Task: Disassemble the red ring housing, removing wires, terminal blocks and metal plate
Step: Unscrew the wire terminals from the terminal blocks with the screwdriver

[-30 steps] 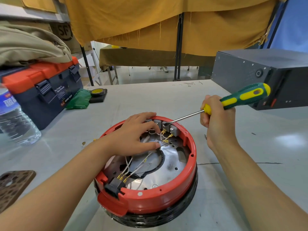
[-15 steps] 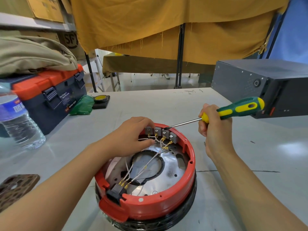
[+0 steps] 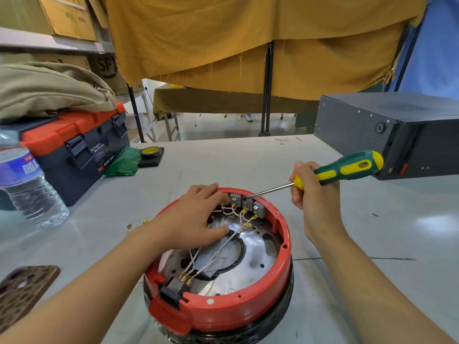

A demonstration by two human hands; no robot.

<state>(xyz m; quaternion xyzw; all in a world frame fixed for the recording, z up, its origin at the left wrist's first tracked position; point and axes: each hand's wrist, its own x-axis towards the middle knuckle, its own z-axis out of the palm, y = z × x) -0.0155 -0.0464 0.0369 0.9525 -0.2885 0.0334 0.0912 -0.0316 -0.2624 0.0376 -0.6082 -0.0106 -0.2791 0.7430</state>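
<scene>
The red ring housing [image 3: 248, 311] stands on the grey table in front of me, on a black base. Inside lie a shiny metal plate [image 3: 253, 254], white wires [image 3: 218, 249] with brass ends, and grey terminal blocks [image 3: 248, 206] along the far rim. A black connector [image 3: 173, 289] sits at the near rim. My left hand [image 3: 191, 219] rests inside the housing, fingers on the far-left blocks, thumb over the plate. My right hand [image 3: 315, 197] grips a green and yellow screwdriver [image 3: 347, 167]; its tip touches a middle terminal block.
A dark toolbox [image 3: 74, 150] with an orange lid and a water bottle [image 3: 27, 184] stand at the left. A black metal case [image 3: 397, 130] sits at the far right. A patterned phone [image 3: 22, 291] lies near left. Small brass parts [image 3: 139, 224] lie beside the housing.
The view has dropped slightly. My left hand shifted a little along the far rim over the blocks. The screwdriver stays at the middle terminal block with its handle a bit lower.
</scene>
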